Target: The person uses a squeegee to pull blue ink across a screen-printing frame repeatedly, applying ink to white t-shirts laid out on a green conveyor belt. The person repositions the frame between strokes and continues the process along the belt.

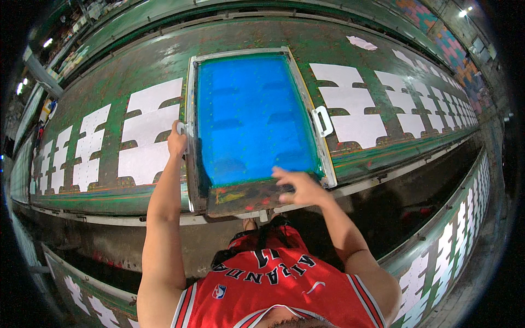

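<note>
We see one blue screen frame on the tabletop; left hand grasping its left handle, right hand released over its near edge.

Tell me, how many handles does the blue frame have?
2. One handle is on the frame left side, gripped by the left hand. The other handle is on the right side, free. The right hand is over the near edge.
</note>
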{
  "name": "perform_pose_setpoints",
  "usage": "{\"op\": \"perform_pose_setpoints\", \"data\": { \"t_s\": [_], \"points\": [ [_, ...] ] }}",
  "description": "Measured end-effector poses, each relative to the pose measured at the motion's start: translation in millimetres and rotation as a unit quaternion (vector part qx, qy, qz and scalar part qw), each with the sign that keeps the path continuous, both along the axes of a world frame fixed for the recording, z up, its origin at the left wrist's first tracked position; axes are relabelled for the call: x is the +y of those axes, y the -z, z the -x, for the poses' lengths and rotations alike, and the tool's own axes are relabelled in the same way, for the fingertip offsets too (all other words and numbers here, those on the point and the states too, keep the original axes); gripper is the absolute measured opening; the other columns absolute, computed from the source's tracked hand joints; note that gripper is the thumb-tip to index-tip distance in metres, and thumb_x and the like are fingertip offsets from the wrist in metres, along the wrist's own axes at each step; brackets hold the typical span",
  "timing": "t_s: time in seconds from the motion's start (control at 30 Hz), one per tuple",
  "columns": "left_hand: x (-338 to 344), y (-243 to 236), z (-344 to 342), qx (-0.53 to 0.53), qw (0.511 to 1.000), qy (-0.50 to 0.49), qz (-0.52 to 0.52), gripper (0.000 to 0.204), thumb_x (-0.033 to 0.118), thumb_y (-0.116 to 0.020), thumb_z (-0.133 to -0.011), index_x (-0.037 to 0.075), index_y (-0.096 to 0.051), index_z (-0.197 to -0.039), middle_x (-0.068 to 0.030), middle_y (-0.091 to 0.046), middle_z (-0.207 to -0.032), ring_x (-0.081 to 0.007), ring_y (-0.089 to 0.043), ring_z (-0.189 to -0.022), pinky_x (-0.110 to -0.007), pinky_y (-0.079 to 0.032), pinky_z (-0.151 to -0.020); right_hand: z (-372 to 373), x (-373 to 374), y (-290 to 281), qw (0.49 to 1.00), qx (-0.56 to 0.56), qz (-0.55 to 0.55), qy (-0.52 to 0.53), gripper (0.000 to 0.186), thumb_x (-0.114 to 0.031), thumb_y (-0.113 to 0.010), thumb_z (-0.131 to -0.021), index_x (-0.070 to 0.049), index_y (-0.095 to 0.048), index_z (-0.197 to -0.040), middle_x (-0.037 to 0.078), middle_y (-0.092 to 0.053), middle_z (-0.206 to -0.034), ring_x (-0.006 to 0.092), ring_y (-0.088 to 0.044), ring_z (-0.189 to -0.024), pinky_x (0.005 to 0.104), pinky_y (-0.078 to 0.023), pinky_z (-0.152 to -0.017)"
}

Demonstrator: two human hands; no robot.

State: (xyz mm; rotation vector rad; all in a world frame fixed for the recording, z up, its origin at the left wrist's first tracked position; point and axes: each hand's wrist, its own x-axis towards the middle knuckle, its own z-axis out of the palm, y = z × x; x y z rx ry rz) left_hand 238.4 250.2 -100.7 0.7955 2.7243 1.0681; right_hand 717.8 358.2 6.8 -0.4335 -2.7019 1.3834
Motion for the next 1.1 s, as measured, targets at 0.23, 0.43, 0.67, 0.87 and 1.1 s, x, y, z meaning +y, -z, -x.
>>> {"op": "perform_pose_setpoints", "data": {
  "t_s": [0.23,0.43,0.67,0.87,1.1],
  "points": [
    [2.4,-4.3,-13.3,0.033,0.997,-0.047,-0.041,0.062,0.015,-0.059,-0.082,0.018,-0.052,-0.144,-0.0305,-0.070,-0.105,-0.0480,-0.067,-0.099,-0.053,-0.052,-0.087,-34.0,147.1,17.1,0.888,0.045,-0.192,0.414,0.051,-0.028,-0.070,-0.091,0.004,-0.061,-0.130,0.022,-0.070,-0.113,0.0318,-0.072,-0.091,0.0415,-0.056,-0.081],
    [9.2,1.7,-11.6,0.060,0.992,-0.108,0.025,0.054,0.021,-0.063,-0.085,0.014,-0.056,-0.138,-0.0288,-0.070,-0.106,-0.0473,-0.067,-0.101,-0.054,-0.052,-0.087,-43.8,233.1,68.4,0.899,0.011,-0.153,0.409,0.054,-0.030,-0.068,-0.092,0.004,-0.059,-0.133,0.023,-0.068,-0.116,0.0351,-0.069,-0.094,0.0447,-0.053,-0.086],
    [8.6,-1.4,-13.8,0.061,0.992,-0.112,0.027,0.042,0.025,-0.068,-0.084,0.006,-0.064,-0.122,-0.0275,-0.070,-0.106,-0.0460,-0.067,-0.102,-0.052,-0.052,-0.087,-37.0,257.7,91.3,0.917,-0.010,-0.168,0.361,0.049,-0.019,-0.064,-0.094,0.003,-0.056,-0.138,0.026,-0.070,-0.114,0.0373,-0.071,-0.099,0.0417,-0.053,-0.089],
    [10.7,-3.1,-15.0,0.067,0.991,-0.116,0.006,0.041,0.022,-0.070,-0.079,0.006,-0.065,-0.117,-0.0272,-0.071,-0.104,-0.0455,-0.068,-0.100,-0.050,-0.053,-0.087,-40.2,255.6,86.6,0.922,-0.005,-0.034,0.387,0.048,-0.013,-0.065,-0.091,-0.001,-0.059,-0.137,0.025,-0.072,-0.102,0.0326,-0.073,-0.085,0.0433,-0.055,-0.079],
    [7.4,3.1,-10.6,0.080,0.991,-0.105,0.010,0.039,0.024,-0.069,-0.081,0.005,-0.065,-0.115,-0.0268,-0.071,-0.103,-0.0455,-0.068,-0.100,-0.051,-0.052,-0.086,-36.4,246.0,95.9,0.915,0.064,0.003,0.398,0.051,-0.001,-0.058,-0.094,0.002,-0.050,-0.144,0.014,-0.074,-0.087,0.0148,-0.065,-0.056,0.0307,-0.053,-0.050]
  ]
}}
